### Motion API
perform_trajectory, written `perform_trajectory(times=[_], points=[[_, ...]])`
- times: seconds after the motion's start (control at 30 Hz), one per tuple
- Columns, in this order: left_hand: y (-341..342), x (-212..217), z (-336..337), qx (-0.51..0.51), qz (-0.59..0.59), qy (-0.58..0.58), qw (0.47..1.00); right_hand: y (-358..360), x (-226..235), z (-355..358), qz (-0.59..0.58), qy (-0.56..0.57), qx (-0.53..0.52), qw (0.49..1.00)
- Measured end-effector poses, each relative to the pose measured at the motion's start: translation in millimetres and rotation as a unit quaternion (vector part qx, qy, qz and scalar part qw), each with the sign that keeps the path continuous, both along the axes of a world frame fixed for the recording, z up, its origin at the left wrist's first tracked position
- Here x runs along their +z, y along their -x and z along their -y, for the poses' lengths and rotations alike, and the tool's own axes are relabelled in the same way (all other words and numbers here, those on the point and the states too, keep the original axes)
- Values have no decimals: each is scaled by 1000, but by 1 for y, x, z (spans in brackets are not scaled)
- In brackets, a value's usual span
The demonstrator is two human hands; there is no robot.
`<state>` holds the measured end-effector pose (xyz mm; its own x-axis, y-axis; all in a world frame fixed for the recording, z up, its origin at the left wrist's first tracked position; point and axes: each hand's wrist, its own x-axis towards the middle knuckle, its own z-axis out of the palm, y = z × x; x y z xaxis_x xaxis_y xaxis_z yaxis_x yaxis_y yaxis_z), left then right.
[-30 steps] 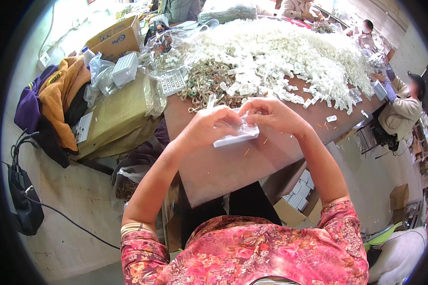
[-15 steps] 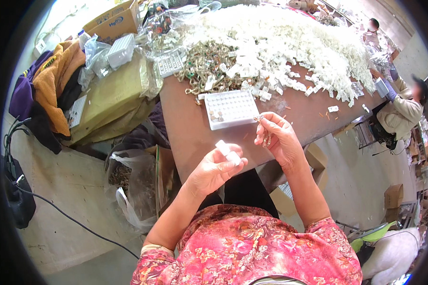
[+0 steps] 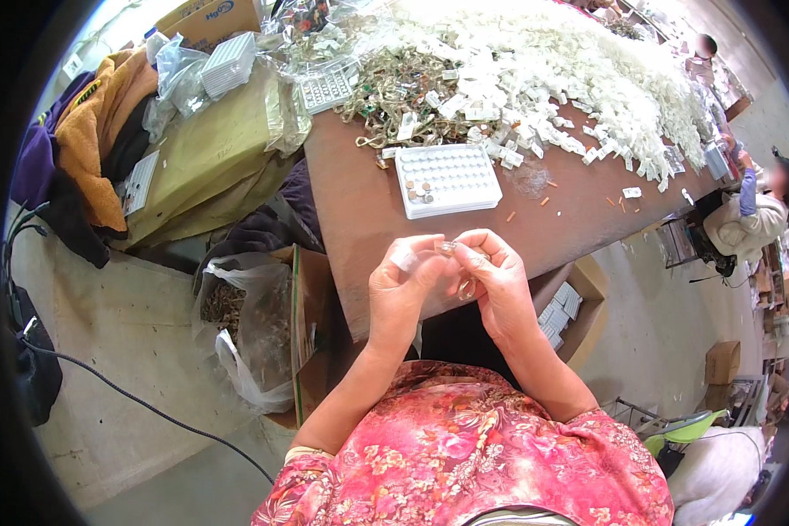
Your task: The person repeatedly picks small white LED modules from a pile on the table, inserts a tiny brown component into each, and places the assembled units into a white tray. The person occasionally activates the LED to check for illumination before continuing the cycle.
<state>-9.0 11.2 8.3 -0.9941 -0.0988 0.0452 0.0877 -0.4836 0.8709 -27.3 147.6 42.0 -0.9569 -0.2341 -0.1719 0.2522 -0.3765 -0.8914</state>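
Note:
Both my hands are raised close together in front of the table's near edge. My left hand (image 3: 401, 285) is closed, with a small white tag (image 3: 404, 258) pinched between thumb and fingers. Beside it, my right hand (image 3: 502, 285) pinches a small shiny piece with a dangling loop (image 3: 466, 288); its exact kind is too small to make out. The fingertips of the two hands meet at a glinting part of that piece. Just beyond them, a white compartment tray (image 3: 486, 200) lies on the table, with several small round pieces (image 3: 419, 191) in its left cells.
Heaped on the brown table (image 3: 359, 228) are white tags (image 3: 579, 88) and a tangle of brownish looped pieces (image 3: 386, 96). A lined carton (image 3: 300, 351) stands at the left, an open carton (image 3: 596, 311) at the right. One co-worker (image 3: 754, 210) sits at the far right.
My hands have come together; the left rose and the right moved slightly down toward it. The tag and looped piece now meet. The view has shifted a little.

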Motion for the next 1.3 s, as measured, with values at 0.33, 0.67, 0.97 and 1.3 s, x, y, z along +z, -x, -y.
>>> perform_trajectory(times=[0.33,0.67,0.97,1.3], points=[[-1,-2,7,45,-67,25,996,-13,4,13,-34,-43,1,998],[-2,9,8,-17,-45,16,999,-9,5,2,-23,21,50,998],[-5,15,5,-85,48,-124,987,-12,4,0,-70,4,42,997],[-3,16,12,-176,107,-133,969,23,42,-30,-562,-403,52,721]])
